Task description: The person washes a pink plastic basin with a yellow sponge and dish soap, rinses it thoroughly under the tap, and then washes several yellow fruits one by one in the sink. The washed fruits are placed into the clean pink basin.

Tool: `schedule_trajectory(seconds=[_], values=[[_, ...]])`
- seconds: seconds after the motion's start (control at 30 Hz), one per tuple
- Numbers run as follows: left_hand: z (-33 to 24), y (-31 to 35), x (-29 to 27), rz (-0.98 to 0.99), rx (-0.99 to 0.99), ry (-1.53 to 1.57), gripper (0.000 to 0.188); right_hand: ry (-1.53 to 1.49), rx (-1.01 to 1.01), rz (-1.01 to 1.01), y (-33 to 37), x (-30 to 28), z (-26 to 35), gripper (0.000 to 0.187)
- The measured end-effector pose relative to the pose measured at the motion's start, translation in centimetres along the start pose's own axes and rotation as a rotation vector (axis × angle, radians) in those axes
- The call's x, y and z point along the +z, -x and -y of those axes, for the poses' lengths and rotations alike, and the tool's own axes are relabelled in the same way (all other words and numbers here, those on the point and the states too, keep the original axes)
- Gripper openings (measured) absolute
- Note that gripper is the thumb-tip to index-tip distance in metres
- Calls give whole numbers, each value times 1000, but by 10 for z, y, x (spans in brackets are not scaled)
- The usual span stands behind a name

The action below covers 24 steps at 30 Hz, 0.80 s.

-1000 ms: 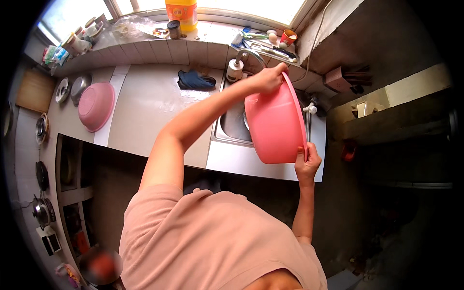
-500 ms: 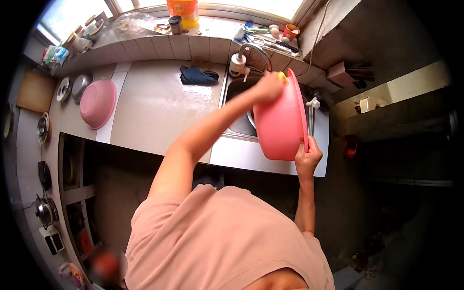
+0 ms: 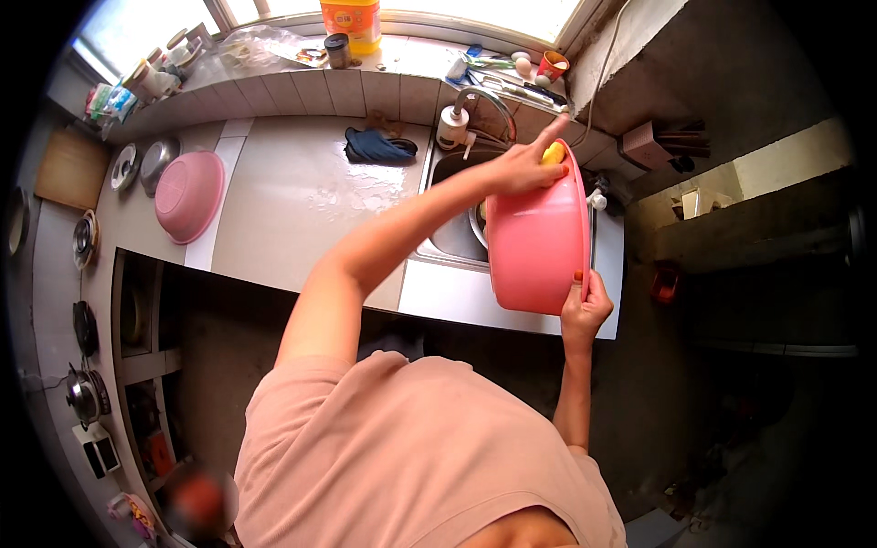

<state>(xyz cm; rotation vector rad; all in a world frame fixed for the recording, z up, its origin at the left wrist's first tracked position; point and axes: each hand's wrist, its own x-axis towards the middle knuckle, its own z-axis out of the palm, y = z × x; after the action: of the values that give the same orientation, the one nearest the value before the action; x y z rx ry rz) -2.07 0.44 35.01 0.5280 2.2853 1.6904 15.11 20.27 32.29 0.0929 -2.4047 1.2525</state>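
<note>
A large pink basin [image 3: 534, 247] is tipped on its side over the right part of the sink [image 3: 449, 239], its rim facing right. My right hand [image 3: 586, 315] is closed on the near edge of that rim, thumb on the outer wall. At the far edge, my left hand [image 3: 525, 171] presses a yellow sponge [image 3: 553, 153] to the basin's outside, with one finger stretched out past it. A curved faucet [image 3: 452, 123] with a white body stands behind the sink. Part of a round metal-rimmed vessel [image 3: 478, 224] shows in the sink, mostly hidden by the basin.
A dark blue cloth [image 3: 379, 146] lies on the wet counter [image 3: 301, 201] left of the sink. Further left stand a pink colander-like basin [image 3: 189, 196] and a metal bowl [image 3: 157, 164]. Along the window ledge are a yellow-orange jug [image 3: 352, 23], a dark jar [image 3: 337, 50] and a red cup [image 3: 553, 66].
The left hand has slid a little right along the basin's far edge, and one finger now sticks out. The basin and the right hand have shifted slightly down and right in view.
</note>
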Motion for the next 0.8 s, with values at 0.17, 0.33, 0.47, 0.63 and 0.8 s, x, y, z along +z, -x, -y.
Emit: schedule_trajectory(seconds=[0.17, 0.33, 0.47, 0.63, 0.8], values=[[3, -13, 3, -190, 324, -187, 33, -70, -51, 76, -3, -9, -8, 25], [-18, 29, 60, -560, 486, -367, 37, -17, -22, 184, -19, -15, 5, 20], [-6, 60, 120, -520, 612, -396, 55, 98, 56, 22, -25, -5, -11, 8], [21, -12, 54, -266, 68, -223, 34, 155, -99, -24, -10, -20, 7, 7], [87, -45, 5, -259, 302, -526, 38, 176, -236, -45, -13, -23, 22, 15]])
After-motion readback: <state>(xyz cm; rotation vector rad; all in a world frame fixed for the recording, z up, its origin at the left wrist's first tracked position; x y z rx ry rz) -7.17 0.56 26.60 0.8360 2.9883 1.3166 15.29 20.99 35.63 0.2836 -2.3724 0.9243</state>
